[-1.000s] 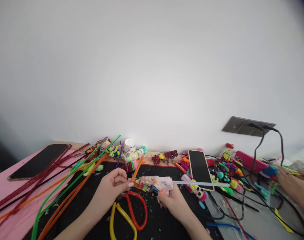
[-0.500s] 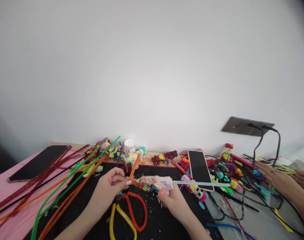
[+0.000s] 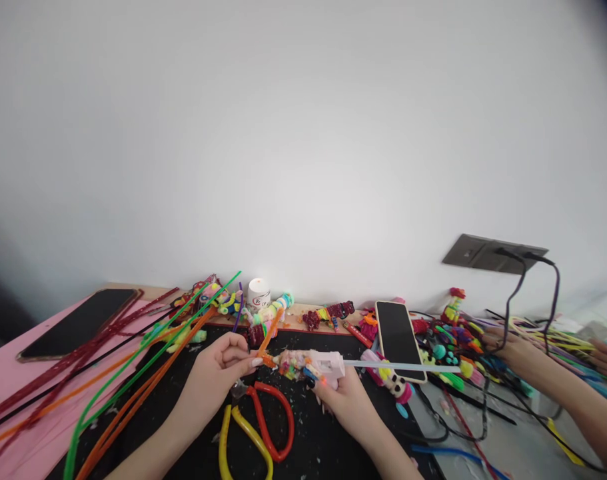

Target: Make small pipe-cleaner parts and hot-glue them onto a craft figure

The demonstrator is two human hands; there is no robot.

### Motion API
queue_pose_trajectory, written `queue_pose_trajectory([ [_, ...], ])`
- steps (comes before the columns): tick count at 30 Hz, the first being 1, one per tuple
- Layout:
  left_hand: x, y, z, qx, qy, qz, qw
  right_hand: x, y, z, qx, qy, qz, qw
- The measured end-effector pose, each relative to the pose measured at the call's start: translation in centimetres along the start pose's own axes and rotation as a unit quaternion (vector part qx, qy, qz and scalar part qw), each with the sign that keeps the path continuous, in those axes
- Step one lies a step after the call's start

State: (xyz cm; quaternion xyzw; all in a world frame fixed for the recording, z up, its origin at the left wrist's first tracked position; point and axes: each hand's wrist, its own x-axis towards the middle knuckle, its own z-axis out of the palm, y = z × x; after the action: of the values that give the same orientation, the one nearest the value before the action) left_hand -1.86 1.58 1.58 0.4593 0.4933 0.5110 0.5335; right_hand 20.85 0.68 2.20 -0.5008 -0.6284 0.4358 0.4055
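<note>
Head view, scissors [image 3: 290,425], phone [image 3: 398,337] near glue gun [image 3: 329,364]

Facing a broad, smooth, off-white wall [image 3: 303,167], filling most of the view. Glowing brightest around the middle, dimming to soft grey toward both sides and sinking into dark shadow at the far left. Bearing, low on the right, a rectangular dark-grey socket plate [image 3: 480,253], taking two black plugs [image 3: 506,253] and trailing thin black cables [image 3: 510,303] downward. Showing, along the wall's foot, a strip of pale wood-coloured tabletop [image 3: 297,316]; lower right, revealing a flat, smooth grey work surface [image 3: 520,443].
</note>
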Motion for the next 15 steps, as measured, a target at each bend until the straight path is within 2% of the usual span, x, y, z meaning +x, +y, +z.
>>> queue_pose_trajectory([
  [8,0.1,-0.5,0.1,0.001,-0.012,0.003,1.000,-0.1,1.3,0.2,0.015,0.001,0.018,1.000],
  [15,0.1,-0.4,0.3,0.006,-0.025,-0.001,1.000,-0.2,0.5,0.4,0.014,-0.014,0.018,1.000],
])
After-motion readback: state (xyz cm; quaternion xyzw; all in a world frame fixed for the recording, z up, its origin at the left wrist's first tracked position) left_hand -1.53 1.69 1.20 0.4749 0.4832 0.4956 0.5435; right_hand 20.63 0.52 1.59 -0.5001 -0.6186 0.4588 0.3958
